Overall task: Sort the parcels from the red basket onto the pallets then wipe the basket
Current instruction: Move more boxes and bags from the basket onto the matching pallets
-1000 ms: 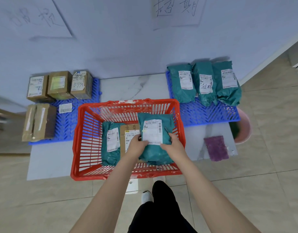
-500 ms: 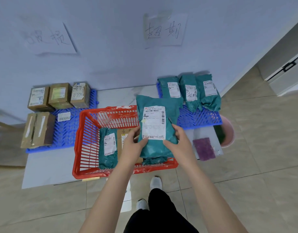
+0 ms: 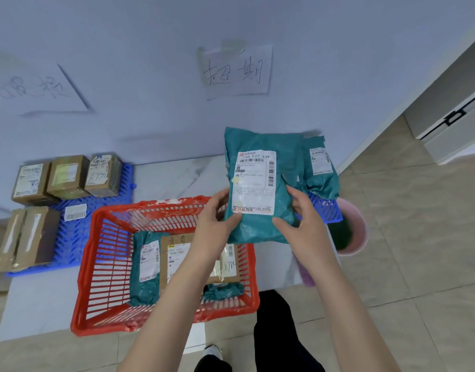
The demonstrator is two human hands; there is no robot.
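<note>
Teal parcel [image 3: 260, 229] gripped in both hands [image 3: 214, 224] [image 3: 303, 224] hides most of the right pallet [image 3: 324, 210] beyond the red basket [image 3: 86, 264]

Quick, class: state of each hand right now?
Left hand: grips the teal parcel, lower left edge.
Right hand: grips the same parcel, right side.

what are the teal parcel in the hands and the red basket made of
The teal parcel: likely thin plastic film, slightly glossy; it creases and crumples softly. The red basket: apparently rigid moulded plastic, smooth with a mild sheen; slotted lattice walls hold their shape.
</note>
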